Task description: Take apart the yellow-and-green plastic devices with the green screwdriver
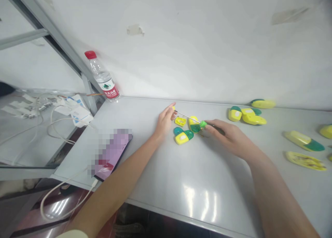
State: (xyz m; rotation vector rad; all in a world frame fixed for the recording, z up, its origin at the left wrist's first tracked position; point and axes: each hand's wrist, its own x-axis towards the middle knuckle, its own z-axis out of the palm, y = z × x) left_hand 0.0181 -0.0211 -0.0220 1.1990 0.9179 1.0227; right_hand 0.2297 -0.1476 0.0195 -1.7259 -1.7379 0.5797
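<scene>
1. Holding a thin metal rod (188, 115) above the desk (212, 169), the left hand (164, 122) and right hand (230, 137) are apart, one at each end, just beyond a yellow-and-teal capsule shell (181, 138).
2. Left fingertips (172, 106) touch the rod's yellow tip, up and left of the capsule shell; whether they pinch it, I cannot tell.
3. Right of the capsule shell, the right hand curls round a dark grip (218, 129) behind the rod's green collar (203, 124).
4. Passing over a yellow-and-green oval shell (194, 124), the rod runs just right of the capsule shell; a small yellow frame (180, 121) lies just beyond it.
5. Lying well right of the capsule shell are more yellow-and-green shells (234, 113).
6. Left of the capsule shell are a phone with a pixelated screen (111, 153) and its white cable (64, 200); farther back, a red-capped water bottle (102, 77) stands against the white wall (194, 48).
</scene>
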